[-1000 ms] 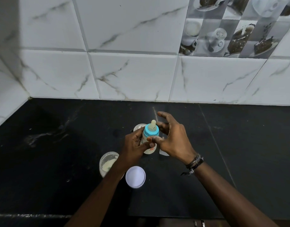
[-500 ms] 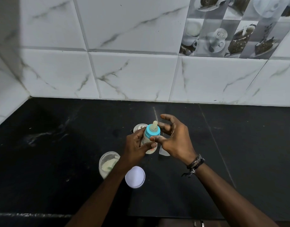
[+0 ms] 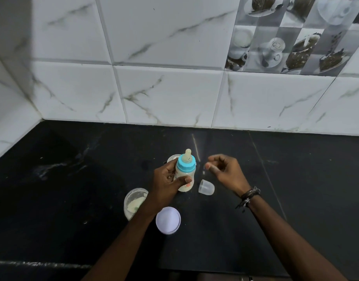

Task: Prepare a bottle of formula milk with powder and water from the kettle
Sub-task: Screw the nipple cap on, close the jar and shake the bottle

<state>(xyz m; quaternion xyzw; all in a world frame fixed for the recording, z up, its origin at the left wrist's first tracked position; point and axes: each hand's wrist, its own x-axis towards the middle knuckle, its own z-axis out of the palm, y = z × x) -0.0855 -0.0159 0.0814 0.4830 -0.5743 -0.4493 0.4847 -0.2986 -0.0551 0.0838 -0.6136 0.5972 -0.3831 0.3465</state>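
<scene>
A small baby bottle (image 3: 185, 174) with a blue collar and a pale teat holds white milk and stands upright over the black counter (image 3: 73, 189). My left hand (image 3: 167, 182) grips its body, thumb across the front. My right hand (image 3: 225, 172) hovers just right of the bottle, apart from it, fingers loosely curled and holding nothing. The bottle's clear cap (image 3: 206, 186) lies on its side on the counter between the bottle and my right wrist. An open tub of formula powder (image 3: 134, 202) sits front left, partly hidden by my left forearm.
The tub's white lid (image 3: 168, 220) lies flat near the counter's front. A round object (image 3: 173, 158) peeks out behind the bottle, mostly hidden. White marble tiles (image 3: 170, 98) form the back wall and left corner. The counter's front edge (image 3: 42, 264) runs along the bottom.
My right hand has let go of the bottle's blue collar and moved off to the right. The clear cap, hidden before, now shows. My left hand keeps its grip.
</scene>
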